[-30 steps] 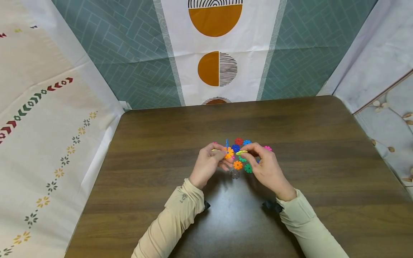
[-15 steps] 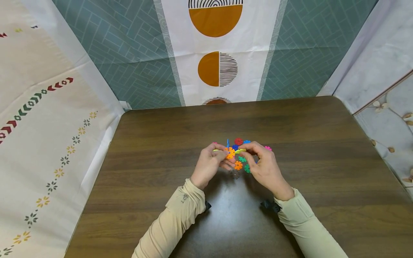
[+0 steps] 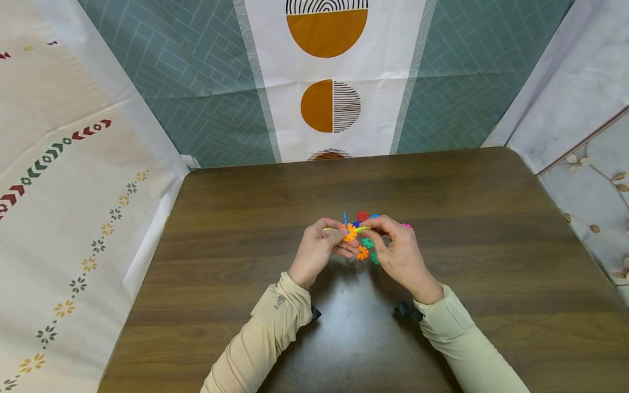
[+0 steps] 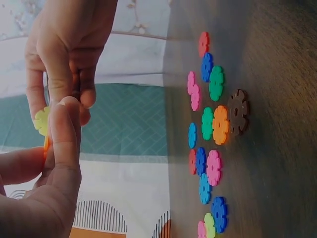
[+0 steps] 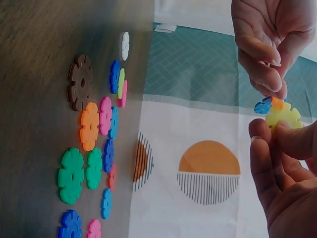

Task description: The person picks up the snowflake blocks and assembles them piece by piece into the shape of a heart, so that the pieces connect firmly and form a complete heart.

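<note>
My left hand (image 3: 318, 250) pinches an orange notched plastic disc (image 3: 350, 233) between thumb and fingers, above the table. A blue notched disc (image 3: 345, 217) stands edge-on at the far side of the orange one; the right wrist view shows that blue disc (image 5: 263, 105) right against it. My right hand (image 3: 405, 254) pinches a yellow notched disc (image 5: 283, 117) by thumb and fingertips. The yellow disc's edge meets the orange disc's right rim in the head view, and the two lie at an angle to each other. Fingers hide much of the orange disc in both wrist views.
Several loose notched discs lie on the brown wooden table (image 3: 236, 229) under and beyond the hands. Among them are a brown disc (image 5: 80, 83), an orange disc (image 5: 89, 126), a green disc (image 5: 71, 175) and a white disc (image 5: 125, 46). Patterned cloths hang behind the table.
My right hand has moved slightly left, bringing the yellow disc from a small gap to the orange disc's edge. The left hand stays almost in place, holding the orange disc.
</note>
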A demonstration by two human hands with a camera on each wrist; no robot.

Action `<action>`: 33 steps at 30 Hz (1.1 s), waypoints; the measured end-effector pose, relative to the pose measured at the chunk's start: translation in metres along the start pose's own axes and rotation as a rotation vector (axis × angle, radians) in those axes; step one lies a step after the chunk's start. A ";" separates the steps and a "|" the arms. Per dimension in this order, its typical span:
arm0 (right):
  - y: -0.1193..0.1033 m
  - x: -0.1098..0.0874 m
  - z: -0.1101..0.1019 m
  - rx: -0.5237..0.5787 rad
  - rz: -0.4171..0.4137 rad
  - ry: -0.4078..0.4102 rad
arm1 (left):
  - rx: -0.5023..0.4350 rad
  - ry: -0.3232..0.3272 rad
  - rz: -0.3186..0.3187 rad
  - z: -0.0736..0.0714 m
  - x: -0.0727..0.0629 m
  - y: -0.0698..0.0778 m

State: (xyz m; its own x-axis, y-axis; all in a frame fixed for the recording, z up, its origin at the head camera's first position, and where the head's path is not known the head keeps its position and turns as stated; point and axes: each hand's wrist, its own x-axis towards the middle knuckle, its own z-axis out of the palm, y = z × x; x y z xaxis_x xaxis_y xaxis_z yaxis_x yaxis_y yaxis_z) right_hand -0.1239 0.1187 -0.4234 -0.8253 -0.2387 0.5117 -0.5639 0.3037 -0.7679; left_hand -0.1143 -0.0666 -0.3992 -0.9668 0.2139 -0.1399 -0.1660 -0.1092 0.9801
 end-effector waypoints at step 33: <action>0.005 0.006 -0.003 -0.027 0.077 0.036 | -0.112 0.025 0.063 0.014 0.005 -0.003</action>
State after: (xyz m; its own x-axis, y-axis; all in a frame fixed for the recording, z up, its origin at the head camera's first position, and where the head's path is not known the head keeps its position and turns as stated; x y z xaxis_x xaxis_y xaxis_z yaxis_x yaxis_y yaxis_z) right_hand -0.1324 0.1216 -0.4231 -0.8663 -0.1804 0.4659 -0.4993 0.3443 -0.7951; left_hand -0.1156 -0.0512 -0.4009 -0.9803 0.1788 -0.0837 -0.1242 -0.2292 0.9654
